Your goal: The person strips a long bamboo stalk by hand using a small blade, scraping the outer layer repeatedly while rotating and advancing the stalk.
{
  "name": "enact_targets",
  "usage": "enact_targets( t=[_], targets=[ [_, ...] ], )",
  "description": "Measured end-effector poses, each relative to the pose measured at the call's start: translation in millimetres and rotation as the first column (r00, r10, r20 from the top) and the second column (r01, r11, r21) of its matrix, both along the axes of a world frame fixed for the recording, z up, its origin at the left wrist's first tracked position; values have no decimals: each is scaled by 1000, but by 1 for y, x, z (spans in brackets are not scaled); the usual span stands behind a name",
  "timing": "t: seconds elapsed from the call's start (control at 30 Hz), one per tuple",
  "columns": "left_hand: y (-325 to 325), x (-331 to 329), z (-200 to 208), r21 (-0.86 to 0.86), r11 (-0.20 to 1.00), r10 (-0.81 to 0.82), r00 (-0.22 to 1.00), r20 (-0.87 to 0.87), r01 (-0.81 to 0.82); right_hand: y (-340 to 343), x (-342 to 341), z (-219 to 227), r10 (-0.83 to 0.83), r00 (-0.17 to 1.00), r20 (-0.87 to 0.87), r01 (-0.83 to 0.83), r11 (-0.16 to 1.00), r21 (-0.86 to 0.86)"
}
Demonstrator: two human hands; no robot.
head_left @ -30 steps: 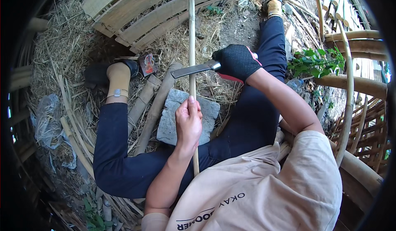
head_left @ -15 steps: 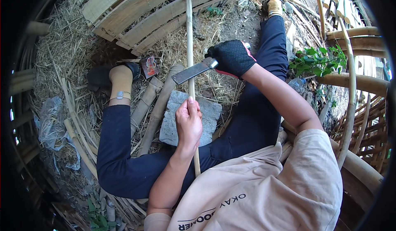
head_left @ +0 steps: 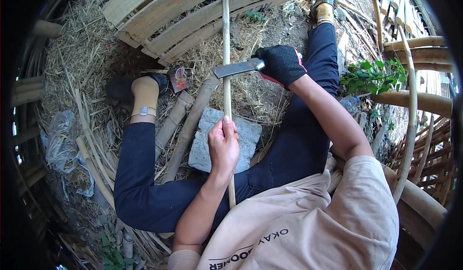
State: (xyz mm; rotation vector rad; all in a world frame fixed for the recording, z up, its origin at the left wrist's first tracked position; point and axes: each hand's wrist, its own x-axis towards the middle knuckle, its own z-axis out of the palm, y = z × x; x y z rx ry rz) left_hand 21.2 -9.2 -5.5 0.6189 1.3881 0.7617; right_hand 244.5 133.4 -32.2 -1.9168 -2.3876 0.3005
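Note:
A long pale stick of wood or bamboo [head_left: 226,43] runs from my lap away from me, its far end over a slatted wooden panel. My bare left hand [head_left: 224,144] is closed round its near part, thumb along the top. In my right hand [head_left: 281,66], which wears a black glove with pink edging, is the handle of a knife with a broad, blunt-ended blade [head_left: 236,69]. The blade lies across the stick, beyond my left hand. Below the left hand a grey stone block [head_left: 200,142] rests on the ground between my legs.
The slatted panel [head_left: 159,19] stands at the far side. Bamboo pieces [head_left: 190,127] lie left of the block among dry straw. A small colourful packet [head_left: 179,79] is near my left shoe. Leafy green plants [head_left: 371,74], a plastic bottle [head_left: 349,102] and bamboo rails [head_left: 415,101] are at the right.
The knife has moved away from me along the stick and slightly to the right, its blade now more level. My left hand keeps its grip on the stick.

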Motion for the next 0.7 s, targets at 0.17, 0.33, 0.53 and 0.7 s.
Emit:
enact_targets(
  t=[0.17,0.33,0.53,0.7],
  targets=[
    [-1,-2,-5,41,999,8,1000,-19,-7,4,3,-2,-23,999,35,24,999,-31],
    [-7,0,-5,19,1000,10,1000,25,-11,28,26,-8,-233,972,4,232,970,66],
    [-4,-2,-7,2,999,32,999,28,-32,30,34,7,-130,991,30,126,987,97],
    [-3,-3,-4,-13,1000,26,997,69,-26,-5,13,16,-37,999,-40,31,990,-138]
  ],
)
